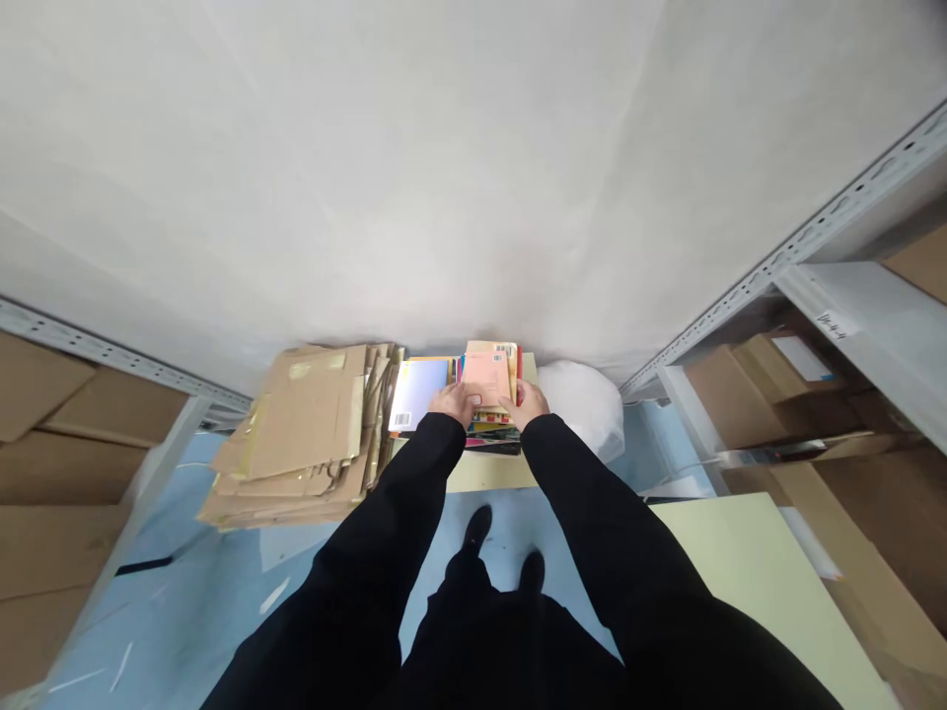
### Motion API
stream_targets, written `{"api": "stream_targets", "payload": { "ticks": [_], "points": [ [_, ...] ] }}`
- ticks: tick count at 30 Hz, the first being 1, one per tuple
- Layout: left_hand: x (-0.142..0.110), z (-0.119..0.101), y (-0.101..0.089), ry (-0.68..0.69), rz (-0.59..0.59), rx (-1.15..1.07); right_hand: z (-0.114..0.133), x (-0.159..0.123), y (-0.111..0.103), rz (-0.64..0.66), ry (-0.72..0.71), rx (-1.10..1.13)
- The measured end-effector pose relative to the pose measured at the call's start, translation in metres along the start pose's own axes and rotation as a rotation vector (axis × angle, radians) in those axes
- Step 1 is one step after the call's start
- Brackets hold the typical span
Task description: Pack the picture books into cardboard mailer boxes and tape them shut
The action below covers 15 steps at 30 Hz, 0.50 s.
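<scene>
Both my arms in black sleeves reach down to a stack of books [491, 434] on a low pale yellow surface [488, 471] against the white wall. My left hand [454, 401] grips the left edge of the top pink book [486, 376], fingers curled on it. My right hand [530, 402] grips its right edge. A book with a pale blue-white back cover and barcode [417, 392] lies just left of the stack.
A heap of flattened cardboard boxes [303, 434] lies on the blue floor to the left. A white bag [584, 402] sits right of the books. Metal shelving with cardboard boxes [806, 394] stands on both sides. A pale green board [769, 582] leans at right. My shoes [477, 528] stand near the stack.
</scene>
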State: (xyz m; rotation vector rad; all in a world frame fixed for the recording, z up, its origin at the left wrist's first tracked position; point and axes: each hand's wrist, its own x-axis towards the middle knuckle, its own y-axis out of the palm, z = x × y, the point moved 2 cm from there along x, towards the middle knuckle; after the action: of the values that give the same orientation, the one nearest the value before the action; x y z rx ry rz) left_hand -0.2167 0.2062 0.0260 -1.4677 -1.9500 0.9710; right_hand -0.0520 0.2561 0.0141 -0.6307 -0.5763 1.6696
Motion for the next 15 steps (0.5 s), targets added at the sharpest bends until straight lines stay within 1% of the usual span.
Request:
{"api": "stream_targets", "payload": {
  "ticks": [2,3,5,7,8,10,13,15],
  "points": [
    [0.009,0.001,0.004,0.058,0.054,0.142,0.003,0.008,0.011,-0.024,0.020,-0.114],
    [0.011,0.003,0.006,0.088,0.074,0.178,0.004,0.010,0.016,-0.028,0.030,-0.149],
    [0.013,0.007,0.010,0.124,0.102,0.167,0.005,0.011,0.023,-0.044,0.046,-0.169],
    [0.015,0.013,0.014,0.095,0.123,0.075,0.004,0.011,0.027,-0.060,0.073,-0.121],
    [0.017,0.017,0.016,0.058,0.134,-0.007,0.002,0.011,0.028,-0.065,0.097,-0.075],
    [0.021,0.023,0.019,-0.050,0.154,-0.251,-0.002,0.014,0.029,-0.065,0.166,0.043],
    [0.029,0.028,0.021,-0.265,0.196,-0.675,-0.008,0.021,0.028,-0.071,0.300,0.235],
    [0.033,0.028,0.021,-0.396,0.228,-0.862,-0.010,0.025,0.027,-0.061,0.372,0.359]
  ]
}}
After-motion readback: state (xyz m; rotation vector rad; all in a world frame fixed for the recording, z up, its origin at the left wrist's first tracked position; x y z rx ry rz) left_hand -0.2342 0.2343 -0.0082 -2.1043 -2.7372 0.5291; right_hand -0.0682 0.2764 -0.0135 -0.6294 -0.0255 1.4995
